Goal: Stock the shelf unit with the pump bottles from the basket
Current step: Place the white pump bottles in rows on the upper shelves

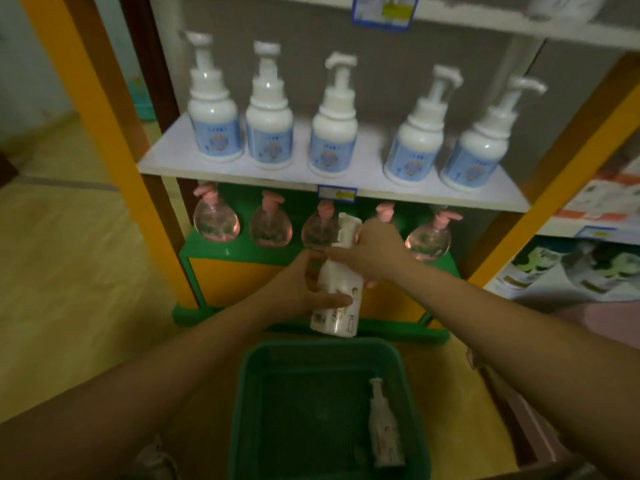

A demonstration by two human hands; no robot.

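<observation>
Both hands hold one white pump bottle (pixel 337 292) upright above the green basket (pixel 249 393), in front of the shelf unit (pixel 346 171): the left hand (pixel 304 289) wraps its body, the right hand (pixel 372 251) curls around its neck. Another bottle (pixel 384 424) lies in the basket. Carelessly lifted, the held bottle could topple the round pink-pump bottles (pixel 216 221) just behind.

Green plastic mesh basket (pixel 408 393); glossy clear bottles (pixel 216 223).

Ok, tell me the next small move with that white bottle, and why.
Probably lift the white plastic pump bottle, gripped by the left hand and right hand, to the white shelf board: a gap shows between its third and fourth blue-labelled bottles.
</observation>
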